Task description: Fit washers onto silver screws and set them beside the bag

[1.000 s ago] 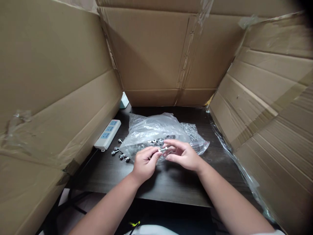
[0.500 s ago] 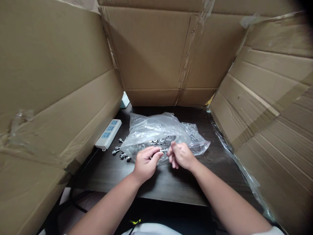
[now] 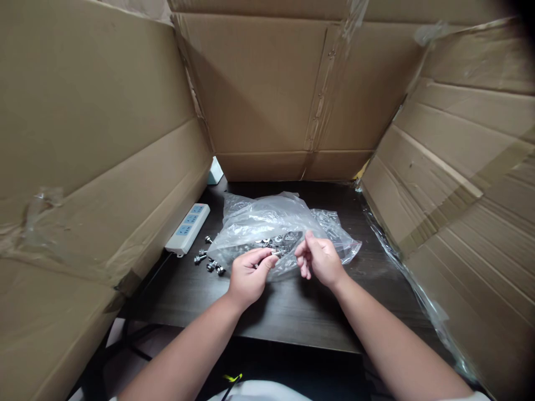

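My left hand (image 3: 249, 277) pinches a small metal bolt (image 3: 276, 253) between thumb and fingertips, its shaft pointing right. My right hand (image 3: 321, 260) hovers just to the right, apart from the bolt, with thumb raised and fingers loosely curled; nothing shows in it. Behind both hands lies a clear plastic bag (image 3: 267, 214), its mouth facing me. Small metal washers and other hardware (image 3: 267, 241) show inside that mouth. Left of the bag, several bolts with thick heads (image 3: 212, 266) are scattered on the dark table (image 3: 184, 295).
A white power strip (image 3: 188, 229) rests at the table's left side by the cardboard wall (image 3: 159, 184). Cardboard also rises at the back (image 3: 259, 89) and right (image 3: 451, 167). A pale box-like object (image 3: 215, 171) stands in the back left corner.
My right hand has moved away from the bolt, to the right. My left hand keeps its grip on the bolt in nearly the same place.
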A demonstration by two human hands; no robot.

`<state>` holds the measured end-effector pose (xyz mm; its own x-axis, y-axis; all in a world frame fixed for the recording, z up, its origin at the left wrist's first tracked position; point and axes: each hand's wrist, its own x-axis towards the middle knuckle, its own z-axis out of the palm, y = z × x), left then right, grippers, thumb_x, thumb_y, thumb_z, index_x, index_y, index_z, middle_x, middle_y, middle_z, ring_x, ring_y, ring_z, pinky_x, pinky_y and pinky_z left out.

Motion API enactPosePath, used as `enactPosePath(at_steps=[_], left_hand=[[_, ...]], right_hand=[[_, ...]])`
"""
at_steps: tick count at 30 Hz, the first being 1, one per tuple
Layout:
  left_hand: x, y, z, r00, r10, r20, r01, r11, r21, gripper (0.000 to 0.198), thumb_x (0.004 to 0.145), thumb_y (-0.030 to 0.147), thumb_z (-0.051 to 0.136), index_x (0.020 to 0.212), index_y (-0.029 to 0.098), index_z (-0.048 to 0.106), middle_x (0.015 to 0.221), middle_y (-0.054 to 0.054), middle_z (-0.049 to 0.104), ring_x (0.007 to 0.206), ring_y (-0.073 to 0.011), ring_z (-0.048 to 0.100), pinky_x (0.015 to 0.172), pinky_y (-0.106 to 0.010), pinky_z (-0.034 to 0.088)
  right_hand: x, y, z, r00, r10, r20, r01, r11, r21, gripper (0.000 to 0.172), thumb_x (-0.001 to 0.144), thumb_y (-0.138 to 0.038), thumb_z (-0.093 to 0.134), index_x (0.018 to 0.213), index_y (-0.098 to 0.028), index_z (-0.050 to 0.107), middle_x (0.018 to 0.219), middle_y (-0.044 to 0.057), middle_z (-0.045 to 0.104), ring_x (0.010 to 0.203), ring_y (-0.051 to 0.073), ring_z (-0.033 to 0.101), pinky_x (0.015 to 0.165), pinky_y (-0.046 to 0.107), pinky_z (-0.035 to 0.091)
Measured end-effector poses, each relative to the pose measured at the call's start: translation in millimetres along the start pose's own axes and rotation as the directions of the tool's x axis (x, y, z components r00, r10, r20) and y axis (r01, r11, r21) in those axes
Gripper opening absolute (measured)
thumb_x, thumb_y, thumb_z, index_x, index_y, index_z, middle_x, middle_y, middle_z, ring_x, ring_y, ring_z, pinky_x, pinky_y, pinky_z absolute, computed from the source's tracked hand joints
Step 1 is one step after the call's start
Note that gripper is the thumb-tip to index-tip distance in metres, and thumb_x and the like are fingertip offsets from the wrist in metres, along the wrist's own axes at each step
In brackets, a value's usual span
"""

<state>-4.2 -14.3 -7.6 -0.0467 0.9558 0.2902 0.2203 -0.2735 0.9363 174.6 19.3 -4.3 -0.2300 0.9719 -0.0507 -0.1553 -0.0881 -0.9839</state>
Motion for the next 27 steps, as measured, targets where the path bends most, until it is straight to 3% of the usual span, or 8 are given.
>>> enactPosePath(at_steps=[5,8,10,16,20,22,25,27], left_hand=[[0.0,-7.3,0.2,0.997,-0.070,0.012,0.071,0.994,-0.086,0.018,0.077,0.034,0.066,0.075,0.017,0.072,0.066,-0.003,0.063,0.054,-0.0119,0.052,0.043,-0.021,0.036],[0.5,-7.8,-0.3,0.993,-0.107,0.045,0.113,0.981,-0.156,0.020,0.077,0.036,0.066,0.077,0.017,0.073,0.060,-0.001,0.060,0.048,-0.0101,0.047,0.042,-0.021,0.035],[0.7,-6.2,-0.6,0.991,-0.113,0.077,0.126,0.975,-0.181,0.021,0.077,0.037,0.066,0.079,0.017,0.074,0.058,-0.001,0.060,0.047,-0.0095,0.046,0.042,-0.021,0.036],[0.9,-4.4,-0.7,0.992,-0.037,0.120,0.058,0.982,-0.177,0.022,0.079,0.035,0.064,0.078,0.016,0.075,0.070,-0.004,0.068,0.053,-0.0113,0.054,0.046,-0.022,0.040],[1.7,-7.9,-0.8,0.994,-0.004,0.112,0.022,0.988,-0.154,0.019,0.078,0.032,0.066,0.082,0.016,0.075,0.073,-0.004,0.067,0.052,-0.0097,0.052,0.046,-0.021,0.040],[2.0,-9.0,-0.7,0.995,-0.020,0.099,0.036,0.986,-0.164,0.020,0.077,0.032,0.067,0.083,0.016,0.075,0.068,-0.003,0.065,0.049,-0.0088,0.049,0.045,-0.021,0.039],[2.1,-8.6,-0.3,0.995,-0.042,0.087,0.058,0.978,-0.200,0.021,0.078,0.034,0.066,0.082,0.015,0.075,0.062,-0.001,0.062,0.046,-0.0079,0.045,0.044,-0.021,0.038],[1.8,-7.3,0.1,0.995,-0.041,0.093,0.060,0.977,-0.203,0.020,0.078,0.034,0.066,0.082,0.016,0.075,0.064,-0.002,0.064,0.046,-0.0077,0.045,0.042,-0.020,0.036]], right_hand=[[-1.9,-0.4,3.7,0.995,-0.060,0.080,0.058,0.998,0.030,0.050,0.083,-0.061,0.052,0.077,-0.012,0.061,0.059,0.003,0.060,0.043,0.013,0.061,0.035,0.022,0.047],[-5.6,0.8,8.2,0.980,-0.154,0.126,0.152,0.988,0.023,0.033,0.077,-0.043,0.068,0.095,-0.015,0.062,0.076,0.003,0.064,0.058,0.014,0.065,0.051,0.028,0.057],[-8.1,2.0,10.9,0.966,-0.198,0.164,0.197,0.980,0.024,0.032,0.074,-0.032,0.073,0.101,-0.019,0.063,0.084,0.003,0.065,0.065,0.015,0.067,0.062,0.031,0.058],[-10.8,1.5,14.1,0.955,-0.222,0.197,0.234,0.971,-0.042,0.020,0.075,-0.030,0.072,0.088,-0.016,0.068,0.079,0.003,0.066,0.062,0.015,0.066,0.061,0.029,0.056],[-7.6,2.0,10.6,0.979,-0.058,0.196,0.080,0.991,-0.105,0.044,0.083,-0.053,0.056,0.067,-0.012,0.062,0.057,0.002,0.059,0.044,0.014,0.060,0.043,0.026,0.049],[-6.5,2.2,9.0,0.983,-0.026,0.181,0.037,0.998,-0.058,0.051,0.085,-0.060,0.048,0.073,-0.012,0.062,0.058,0.002,0.059,0.044,0.014,0.060,0.040,0.026,0.048],[-8.2,0.7,9.9,0.970,-0.135,0.202,0.132,0.991,0.032,0.037,0.079,-0.047,0.066,0.097,-0.015,0.063,0.079,0.004,0.065,0.062,0.016,0.066,0.058,0.031,0.056],[-10.4,-0.5,12.2,0.957,-0.204,0.208,0.194,0.979,0.066,0.036,0.071,-0.034,0.076,0.100,-0.018,0.063,0.088,0.004,0.065,0.072,0.017,0.067,0.069,0.032,0.056]])
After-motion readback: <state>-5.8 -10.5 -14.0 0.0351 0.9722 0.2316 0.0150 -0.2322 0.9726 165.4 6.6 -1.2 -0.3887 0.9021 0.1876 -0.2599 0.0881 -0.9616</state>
